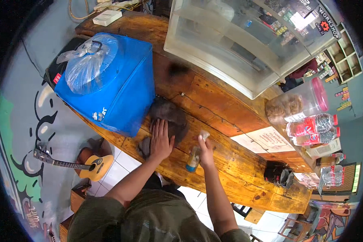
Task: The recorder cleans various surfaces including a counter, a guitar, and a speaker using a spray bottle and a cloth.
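At the bottom centre of the frame, the person's dark shirt and bare forearms lead up to a yellow-brown wooden bench [238,177]. Just left of centre, the left hand [161,142] lies flat, fingers extended and nearly together, pressing on a dark soft bundle [176,120] rather than gripping it (cloth or cap, I cannot tell which). At the centre, the right hand [207,153] is closed around a slim bottle [195,156], which tilts across the grip with its pale end up and its blue end down toward the bench's near edge. At the lower left, an acoustic guitar [96,166] leans near the wall. Beyond the bundle, in the upper left, stands a blue box [131,88] with a clear plastic bag [84,71] on it and a small red tag at its left edge. Right of centre, a pale printed panel [262,139] on the counter front carries reddish lettering. Farther back, on the right, bottles with red labels [315,126] lie beside a pink-lidded jar [296,101] bearing a white label. At the upper right, a display case [226,52] has black-and-white lettered stickers, one with a red gear shape.
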Motion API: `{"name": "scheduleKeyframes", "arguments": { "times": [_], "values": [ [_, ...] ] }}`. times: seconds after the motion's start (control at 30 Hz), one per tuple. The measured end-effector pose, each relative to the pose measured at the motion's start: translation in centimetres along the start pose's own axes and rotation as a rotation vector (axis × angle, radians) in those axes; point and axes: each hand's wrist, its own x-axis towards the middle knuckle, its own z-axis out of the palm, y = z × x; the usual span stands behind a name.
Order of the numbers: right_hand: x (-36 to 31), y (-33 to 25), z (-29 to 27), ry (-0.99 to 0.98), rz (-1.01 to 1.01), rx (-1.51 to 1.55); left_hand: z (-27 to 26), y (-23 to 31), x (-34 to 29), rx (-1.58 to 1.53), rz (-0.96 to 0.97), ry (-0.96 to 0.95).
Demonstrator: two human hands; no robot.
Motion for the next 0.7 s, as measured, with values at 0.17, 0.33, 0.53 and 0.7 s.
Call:
{"name": "scheduleKeyframes", "arguments": {
  "times": [0.17, 0.33, 0.53, 0.7],
  "values": [
    [-2.2, 2.8, -3.9, -0.011, -0.058, -0.029, -1.9, 1.1, -5.9, -0.01, 0.091, -0.065],
    [-5.0, 1.9, -4.4, -0.045, -0.057, -0.037, -2.0, 0.4, -9.1, 0.003, 0.219, -0.06],
    [-6.3, 1.9, -6.4, -0.085, -0.084, -0.066, -0.4, -1.5, -9.1, -0.383, 0.558, -0.262],
    [-6.9, 1.6, -7.9, -0.087, -0.083, -0.053, -2.3, 1.9, -4.7, 0.008, 0.23, -0.138]
  ]
}}
